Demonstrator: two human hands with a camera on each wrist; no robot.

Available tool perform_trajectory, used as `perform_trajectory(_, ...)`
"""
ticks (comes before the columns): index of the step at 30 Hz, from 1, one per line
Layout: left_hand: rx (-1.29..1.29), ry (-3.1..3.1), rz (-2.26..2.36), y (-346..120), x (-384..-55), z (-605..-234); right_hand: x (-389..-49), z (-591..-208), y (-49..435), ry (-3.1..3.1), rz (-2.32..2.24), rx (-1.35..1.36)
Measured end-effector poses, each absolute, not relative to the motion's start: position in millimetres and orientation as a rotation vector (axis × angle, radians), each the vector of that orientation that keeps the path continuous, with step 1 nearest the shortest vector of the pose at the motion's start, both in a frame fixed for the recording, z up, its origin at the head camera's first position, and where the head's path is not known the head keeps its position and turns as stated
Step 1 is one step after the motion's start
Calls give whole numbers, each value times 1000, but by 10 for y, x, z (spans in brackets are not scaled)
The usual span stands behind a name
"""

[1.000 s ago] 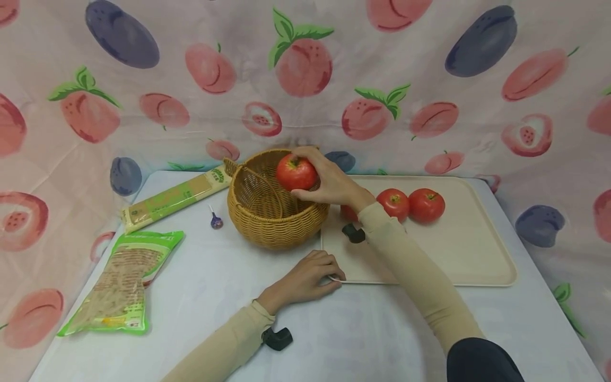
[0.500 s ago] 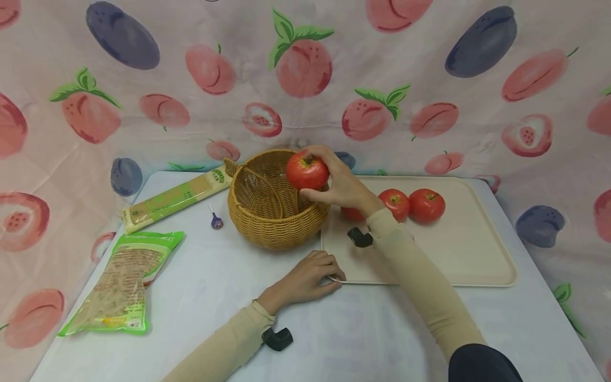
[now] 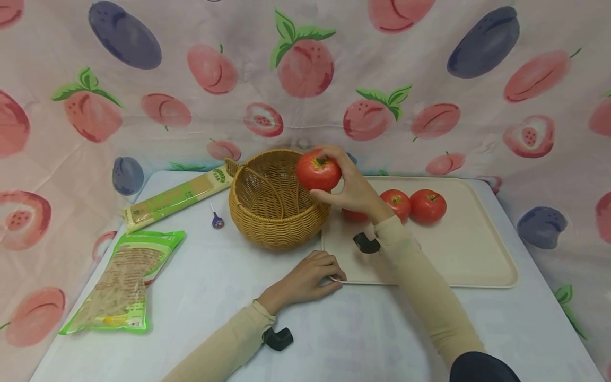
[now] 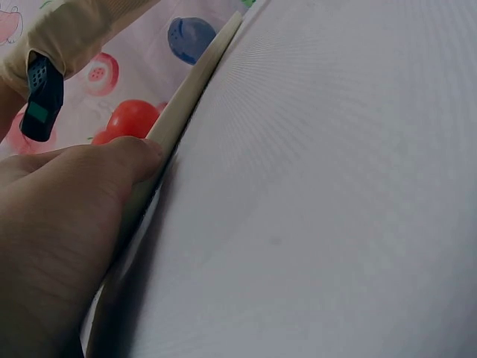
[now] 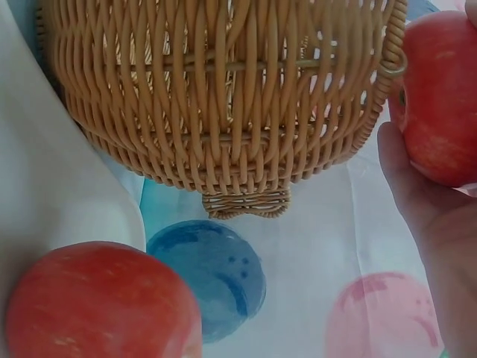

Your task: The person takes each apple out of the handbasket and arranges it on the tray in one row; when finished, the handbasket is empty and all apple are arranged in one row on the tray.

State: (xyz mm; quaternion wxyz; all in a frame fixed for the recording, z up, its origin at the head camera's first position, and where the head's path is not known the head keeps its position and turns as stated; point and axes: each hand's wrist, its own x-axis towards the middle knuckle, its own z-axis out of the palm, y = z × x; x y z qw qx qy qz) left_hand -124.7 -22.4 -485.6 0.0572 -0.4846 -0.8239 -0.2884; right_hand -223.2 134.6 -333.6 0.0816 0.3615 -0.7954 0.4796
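Note:
A red apple [image 3: 319, 170] is gripped between the thumb and fingers of my right hand [image 3: 355, 188], overlapping the right rim of a round wicker basket [image 3: 277, 231] in the head view. The right wrist view shows the held apple [image 5: 440, 97] beside the woven basket wall [image 5: 223, 97]. My left hand [image 3: 307, 278] holds the near left corner of a cream tray [image 3: 468, 254], thumb along its edge; the left wrist view shows that thumb against the tray rim [image 4: 186, 97]. On the tray sit red apples [image 3: 428, 206], [image 3: 397, 202], one partly hidden behind my right wrist.
Left of the basket lie a long noodle packet [image 3: 176, 199], a small lollipop [image 3: 217, 218] and a green-edged clear bag [image 3: 116, 284]. A fruit-print cloth [image 3: 305, 116] hangs behind the white table [image 3: 363, 339].
My right hand has moved right with the apple, from over the basket's opening to its right rim. My left hand has stayed at the tray corner.

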Motion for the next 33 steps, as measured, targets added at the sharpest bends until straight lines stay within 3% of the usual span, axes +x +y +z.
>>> perform_trajectory(33, -1471, -2505, -876, -225, -1252, -4867, -1989, -3599, 1725, -2349, 1470, 790)
